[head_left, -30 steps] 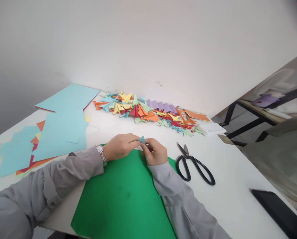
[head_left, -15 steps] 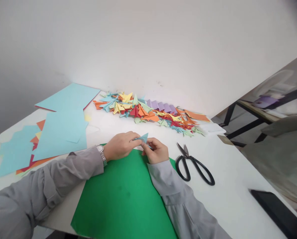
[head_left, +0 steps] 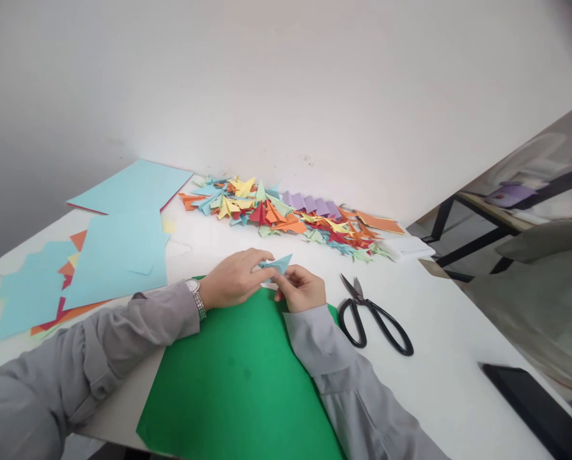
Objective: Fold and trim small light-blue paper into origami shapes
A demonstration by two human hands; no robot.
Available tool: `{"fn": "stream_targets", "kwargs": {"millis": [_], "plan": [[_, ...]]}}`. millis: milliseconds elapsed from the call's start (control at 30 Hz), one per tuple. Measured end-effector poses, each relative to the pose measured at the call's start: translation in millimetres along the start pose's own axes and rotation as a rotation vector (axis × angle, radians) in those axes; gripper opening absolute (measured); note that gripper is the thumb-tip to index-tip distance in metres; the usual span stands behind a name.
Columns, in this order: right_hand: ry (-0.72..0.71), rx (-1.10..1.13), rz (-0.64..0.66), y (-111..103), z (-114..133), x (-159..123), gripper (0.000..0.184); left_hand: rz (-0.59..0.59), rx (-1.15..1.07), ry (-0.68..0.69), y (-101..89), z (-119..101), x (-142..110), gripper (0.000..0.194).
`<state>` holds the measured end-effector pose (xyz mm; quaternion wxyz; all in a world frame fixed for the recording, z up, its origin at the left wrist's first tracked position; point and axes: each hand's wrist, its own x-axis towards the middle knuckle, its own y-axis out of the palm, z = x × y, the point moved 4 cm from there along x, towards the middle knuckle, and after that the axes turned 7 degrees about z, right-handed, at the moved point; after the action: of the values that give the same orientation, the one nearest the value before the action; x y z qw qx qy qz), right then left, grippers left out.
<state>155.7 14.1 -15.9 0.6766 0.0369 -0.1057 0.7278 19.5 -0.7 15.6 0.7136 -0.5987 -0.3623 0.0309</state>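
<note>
Two hands, left hand [head_left: 232, 279] and right hand [head_left: 307, 289], one blue paper piece [head_left: 282, 263].
Head view: thin, creased piece, narrowing to a sharp point, held between the hands near the far edge of the smooth green sheet [head_left: 242, 377]; fingers of both pinched on it. White desk [head_left: 439, 345] also bears flat blue sheets [head_left: 115, 262], a jagged heap of folded paper shapes [head_left: 283, 220] and scissors [head_left: 359, 296] with black looped handles, blades parted.

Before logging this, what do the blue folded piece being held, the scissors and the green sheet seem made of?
Blue folded piece: matte paper, seemingly, given its thin, flat facets. Scissors: blades probably metal, dull grey; black handles perhaps plastic or coated. Green sheet: smooth, flat, straight-edged; card or plastic, I can't tell.
</note>
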Motion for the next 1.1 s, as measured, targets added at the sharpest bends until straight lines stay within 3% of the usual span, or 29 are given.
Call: {"fn": "stream_targets", "kwargs": {"millis": [333, 667, 1100], "plan": [[0.138, 0.088, -0.02, -3, -1, 2, 0.039, -0.039, 0.128, -0.073, -7.1, -2, 0, 0.026], [0.148, 0.103, 0.095, -2, 0, 3, 0.04, -0.165, 0.135, 0.012, -14.2, -7, 1, 0.013], [0.148, 0.015, 0.177, 7, -1, -3, 0.046, -0.249, 0.151, 0.105, -17.4, -13, 4, 0.01]]}}
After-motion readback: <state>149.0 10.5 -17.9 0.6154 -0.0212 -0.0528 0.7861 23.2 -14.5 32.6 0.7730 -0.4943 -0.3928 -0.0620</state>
